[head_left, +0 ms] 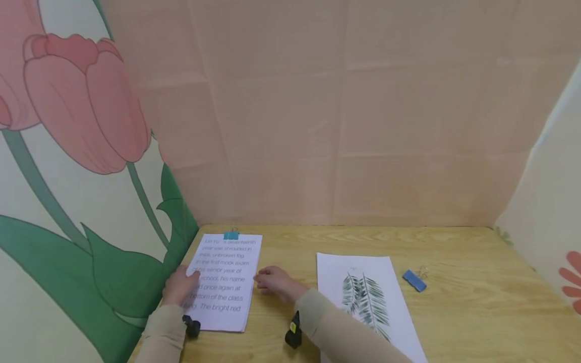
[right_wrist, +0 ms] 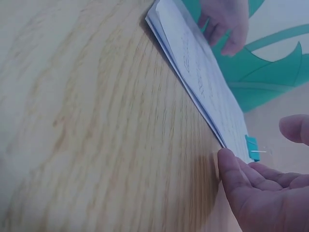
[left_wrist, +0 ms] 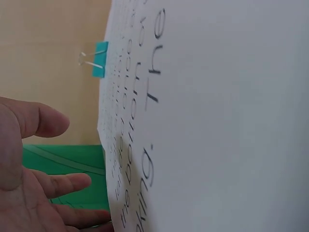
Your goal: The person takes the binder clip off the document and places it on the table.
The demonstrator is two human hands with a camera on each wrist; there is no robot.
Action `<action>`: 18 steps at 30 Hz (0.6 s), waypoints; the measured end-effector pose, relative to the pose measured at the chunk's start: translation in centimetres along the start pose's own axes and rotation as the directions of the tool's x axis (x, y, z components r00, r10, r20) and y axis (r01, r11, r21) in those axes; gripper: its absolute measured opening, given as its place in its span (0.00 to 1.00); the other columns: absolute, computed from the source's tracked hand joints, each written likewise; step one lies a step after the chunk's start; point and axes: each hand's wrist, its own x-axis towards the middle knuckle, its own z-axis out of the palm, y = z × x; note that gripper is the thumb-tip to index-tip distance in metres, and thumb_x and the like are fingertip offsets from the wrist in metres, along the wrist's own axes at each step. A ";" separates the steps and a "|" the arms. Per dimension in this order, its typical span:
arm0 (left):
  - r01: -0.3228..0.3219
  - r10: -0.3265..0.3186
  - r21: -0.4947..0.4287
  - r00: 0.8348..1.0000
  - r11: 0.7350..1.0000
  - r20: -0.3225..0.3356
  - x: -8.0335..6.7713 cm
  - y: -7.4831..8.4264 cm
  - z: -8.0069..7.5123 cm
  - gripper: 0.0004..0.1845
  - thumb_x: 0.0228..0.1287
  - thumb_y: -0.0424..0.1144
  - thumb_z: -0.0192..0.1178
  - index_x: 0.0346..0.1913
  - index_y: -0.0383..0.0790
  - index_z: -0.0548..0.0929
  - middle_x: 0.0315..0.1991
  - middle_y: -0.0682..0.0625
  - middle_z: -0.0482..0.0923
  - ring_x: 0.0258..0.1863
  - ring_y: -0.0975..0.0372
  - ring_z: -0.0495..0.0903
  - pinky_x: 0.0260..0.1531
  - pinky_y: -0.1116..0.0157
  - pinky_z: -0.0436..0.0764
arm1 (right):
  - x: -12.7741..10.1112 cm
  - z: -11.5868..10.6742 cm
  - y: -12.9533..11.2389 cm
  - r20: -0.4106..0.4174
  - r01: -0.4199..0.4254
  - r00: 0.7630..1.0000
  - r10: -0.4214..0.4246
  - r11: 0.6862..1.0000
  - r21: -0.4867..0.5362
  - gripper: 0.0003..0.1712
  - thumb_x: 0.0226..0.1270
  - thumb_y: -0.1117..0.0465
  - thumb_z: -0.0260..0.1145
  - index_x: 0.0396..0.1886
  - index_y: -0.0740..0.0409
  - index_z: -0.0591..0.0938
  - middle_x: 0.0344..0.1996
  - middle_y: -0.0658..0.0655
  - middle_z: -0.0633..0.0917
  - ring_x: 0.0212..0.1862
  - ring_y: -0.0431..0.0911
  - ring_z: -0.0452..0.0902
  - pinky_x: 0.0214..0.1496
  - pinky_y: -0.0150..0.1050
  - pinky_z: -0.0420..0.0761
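Note:
A stack of printed paper sheets point(head_left: 222, 290) lies on the left part of the table, with a teal binder clip point(head_left: 231, 235) on its far edge. At the stack's left edge is my left hand point(head_left: 179, 286), its thumb raised and its fingers extended in the left wrist view. On the opposite side, my right hand point(head_left: 280, 283) is beside the right edge, with fingers loosely extended and thumb apart. In the right wrist view the fingertips point(right_wrist: 226, 157) are close to the stack's edge; whether they touch it I cannot tell. Neither hand grips anything.
Right of the stack lies a white sheet with a green leaf print point(head_left: 333, 287), partly covered by the right sleeve point(head_left: 345, 327). Beyond it rests a blue binder clip point(head_left: 415, 280). A pinkish-brown covering point(head_left: 317, 126) hangs behind the wooden table point(head_left: 472, 292); a tulip-patterned wall point(head_left: 81, 111) borders the left.

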 end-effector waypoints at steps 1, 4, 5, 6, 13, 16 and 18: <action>0.003 -0.003 -0.001 1.000 1.000 0.004 -0.1 0.0 0.0 0.29 0.75 0.44 0.49 0.65 0.19 0.66 0.48 0.27 0.76 0.45 0.40 0.76 0.46 0.44 0.74 | 0.0 0.1 0.0 0.001 -0.005 1.000 0.005 1.000 0.005 0.26 0.73 0.66 0.65 0.62 0.79 0.73 0.48 0.64 0.83 0.49 0.53 0.82 0.52 0.44 0.84; 0.016 -0.016 -0.013 1.000 1.000 0.019 -0.1 0.0 -0.1 0.30 0.75 0.44 0.49 0.67 0.20 0.65 0.49 0.27 0.75 0.46 0.40 0.76 0.46 0.44 0.73 | 0.0 0.3 -0.2 0.010 -0.009 1.000 0.009 1.000 0.019 0.24 0.74 0.66 0.64 0.62 0.79 0.73 0.48 0.64 0.83 0.49 0.53 0.82 0.53 0.45 0.84; 0.018 -0.017 -0.016 1.000 1.000 0.021 -0.1 0.0 0.0 0.31 0.75 0.44 0.48 0.68 0.19 0.63 0.51 0.26 0.75 0.48 0.40 0.76 0.48 0.43 0.73 | -0.1 0.3 -0.2 0.012 -0.012 1.000 0.012 1.000 0.025 0.24 0.74 0.66 0.63 0.62 0.79 0.73 0.48 0.64 0.83 0.49 0.52 0.82 0.53 0.45 0.84; 0.022 -0.021 -0.022 0.999 1.000 0.024 -0.1 0.1 0.0 0.32 0.76 0.44 0.48 0.69 0.19 0.62 0.54 0.24 0.74 0.49 0.39 0.75 0.50 0.42 0.73 | -0.2 0.3 -0.4 0.013 -0.012 1.000 0.012 1.000 0.029 0.24 0.74 0.66 0.63 0.62 0.79 0.73 0.48 0.64 0.83 0.49 0.53 0.82 0.54 0.46 0.84; 0.024 -0.022 -0.056 0.999 0.998 0.034 -0.3 1.0 0.1 0.35 0.77 0.42 0.47 0.73 0.16 0.56 0.67 0.18 0.62 0.63 0.33 0.69 0.64 0.38 0.67 | -0.6 0.6 -0.9 0.018 -0.044 0.999 0.043 0.998 0.039 0.26 0.76 0.66 0.61 0.66 0.78 0.71 0.51 0.64 0.82 0.51 0.52 0.82 0.55 0.45 0.83; 0.027 -0.025 -0.055 0.999 0.998 0.038 -0.5 1.2 0.1 0.35 0.77 0.42 0.47 0.73 0.16 0.55 0.68 0.18 0.61 0.64 0.32 0.68 0.66 0.38 0.65 | -0.6 0.6 -0.9 0.018 -0.050 0.999 0.049 0.998 0.032 0.25 0.76 0.65 0.61 0.66 0.77 0.72 0.51 0.64 0.82 0.51 0.53 0.82 0.55 0.45 0.83; 0.027 -0.025 -0.048 0.999 0.998 0.039 -0.6 1.2 0.1 0.35 0.77 0.42 0.47 0.73 0.16 0.56 0.68 0.18 0.61 0.65 0.32 0.67 0.67 0.38 0.65 | -0.6 0.6 -1.0 0.018 -0.061 0.998 0.061 0.997 0.035 0.25 0.76 0.65 0.61 0.65 0.76 0.72 0.52 0.64 0.82 0.51 0.53 0.83 0.55 0.45 0.83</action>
